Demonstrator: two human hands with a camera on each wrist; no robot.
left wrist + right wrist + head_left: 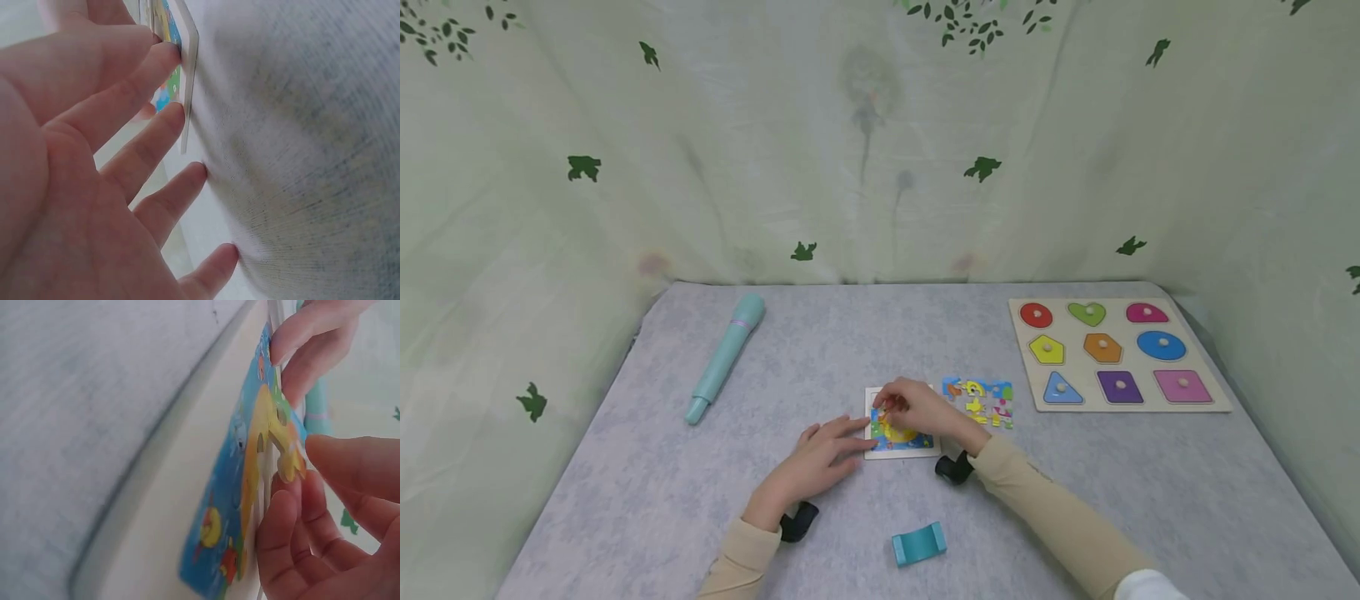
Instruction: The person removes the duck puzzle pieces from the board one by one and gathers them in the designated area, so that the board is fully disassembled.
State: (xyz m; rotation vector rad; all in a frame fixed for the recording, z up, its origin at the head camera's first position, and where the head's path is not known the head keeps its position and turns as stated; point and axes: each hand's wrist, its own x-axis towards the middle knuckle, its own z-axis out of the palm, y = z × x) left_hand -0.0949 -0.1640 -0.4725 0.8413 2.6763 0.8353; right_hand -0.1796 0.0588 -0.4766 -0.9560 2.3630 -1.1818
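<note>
A small jigsaw puzzle board [902,455] with a white border lies on the table, partly filled with a blue, yellow and green picture. My left hand [816,461] has its fingers spread, and fingertips touch the board's left edge. Over the board, my right hand [922,410] pinches a yellow and orange puzzle piece [289,459] between thumb and fingers. In the right wrist view that piece stands tilted against the picture; whether it is seated cannot be told. Several loose puzzle pieces [976,405] lie just right of the board, partly behind my right wrist.
A wooden shape board [1123,402] with colourful knobbed shapes lies at the back right. The closed teal umbrella-like stick [724,360] is at the left. Near the front sits a curved teal block [919,545]. A leaf-patterned curtain [880,150] hangs behind the table [647,500].
</note>
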